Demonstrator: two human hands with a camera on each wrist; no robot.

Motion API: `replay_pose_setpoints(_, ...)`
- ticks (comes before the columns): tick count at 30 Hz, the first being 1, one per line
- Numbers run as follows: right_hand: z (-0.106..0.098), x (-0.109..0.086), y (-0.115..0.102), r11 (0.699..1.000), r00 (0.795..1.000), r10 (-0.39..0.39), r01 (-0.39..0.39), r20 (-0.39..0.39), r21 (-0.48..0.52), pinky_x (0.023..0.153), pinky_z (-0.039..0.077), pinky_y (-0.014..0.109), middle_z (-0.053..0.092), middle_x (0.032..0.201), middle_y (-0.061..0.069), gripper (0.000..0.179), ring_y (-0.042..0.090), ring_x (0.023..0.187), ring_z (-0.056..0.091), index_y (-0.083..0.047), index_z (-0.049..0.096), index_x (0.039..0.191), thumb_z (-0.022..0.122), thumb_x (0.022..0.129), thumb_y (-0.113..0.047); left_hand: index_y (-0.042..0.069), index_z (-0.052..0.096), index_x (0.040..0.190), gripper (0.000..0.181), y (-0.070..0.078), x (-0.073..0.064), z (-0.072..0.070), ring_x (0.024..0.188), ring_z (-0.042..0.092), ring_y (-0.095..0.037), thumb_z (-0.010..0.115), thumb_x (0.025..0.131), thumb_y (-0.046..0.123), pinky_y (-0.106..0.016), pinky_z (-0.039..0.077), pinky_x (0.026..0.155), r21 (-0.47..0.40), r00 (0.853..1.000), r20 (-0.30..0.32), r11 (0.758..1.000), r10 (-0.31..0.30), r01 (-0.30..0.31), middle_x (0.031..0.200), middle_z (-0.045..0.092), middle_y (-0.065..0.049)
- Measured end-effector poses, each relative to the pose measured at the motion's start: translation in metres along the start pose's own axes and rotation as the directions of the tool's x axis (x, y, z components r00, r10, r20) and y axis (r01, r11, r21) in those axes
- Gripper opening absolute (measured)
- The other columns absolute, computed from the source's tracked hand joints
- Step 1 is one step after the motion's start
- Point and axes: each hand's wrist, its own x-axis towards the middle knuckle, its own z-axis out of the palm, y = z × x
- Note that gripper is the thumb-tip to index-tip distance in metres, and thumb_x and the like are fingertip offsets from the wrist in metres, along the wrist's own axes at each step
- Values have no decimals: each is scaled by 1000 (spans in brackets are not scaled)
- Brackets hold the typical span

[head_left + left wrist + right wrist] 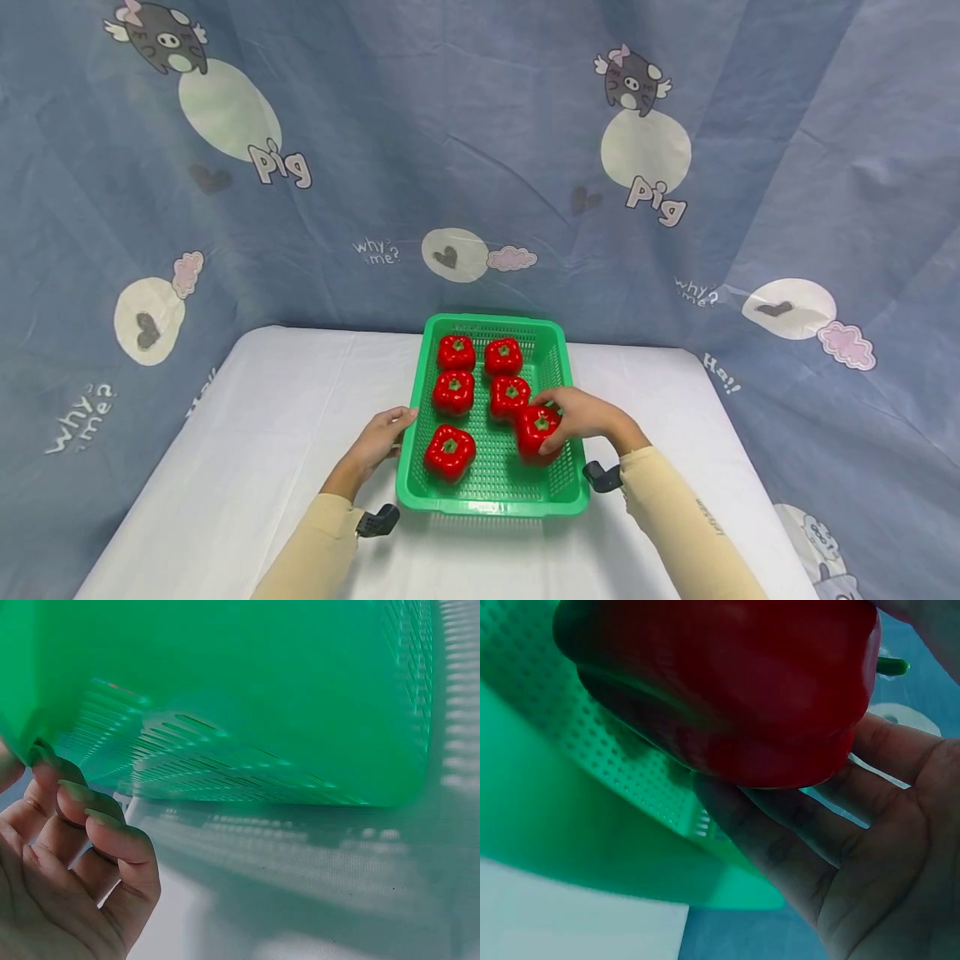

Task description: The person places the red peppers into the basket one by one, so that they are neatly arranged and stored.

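Note:
A green plastic basket (491,507) with perforated walls holds several red bell peppers with green stems. My right hand (581,414) reaches over the basket's right side and grips the bell pepper (537,433) nearest that wall, fingers behind it and thumb in front. In the right wrist view this bell pepper (727,682) lies against the curled fingers (780,840). My left hand (377,442) holds the basket's left rim. From the left wrist view, its fingertips curl under the rim of the basket (247,697), while the thumb is mostly hidden.
Inside the basket, a bell pepper (450,452) sits front left, two more stand along the left side, and one bell pepper (509,397) is just behind the gripped one. A white-covered table (315,400) lies underneath. Blue printed cloth (480,150) hangs behind.

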Motion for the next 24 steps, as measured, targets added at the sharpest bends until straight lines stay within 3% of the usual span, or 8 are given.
replay_pose_setpoints(11, 13, 10, -4, 998, 996, -18, 24, 89, -58, 84, 53, 39, 60, 112, 3, 58, 22, 106, 52, -5, 62, 120, 83, 65, -4, 2, 62, 111, 44, -1, 0, 0, 78, 65, -15, 49, 100, 42, -31, 51, 70, 8, 1000, -13, 1000, 2, -2, 89, 71, -4)
replay_pose_setpoints(24, 24, 20, -1, 997, 995, 19, -12, 99, -71, 75, 54, 35, 64, 101, 0, 55, 20, 94, 56, -7, 68, 111, 91, 61, -12, 2, 62, 109, 43, -2, 1, 1, 80, 65, -14, 47, 100, 42, -30, 51, 70, 0, 1000, -13, 1000, -3, 3, 90, 71, -4)
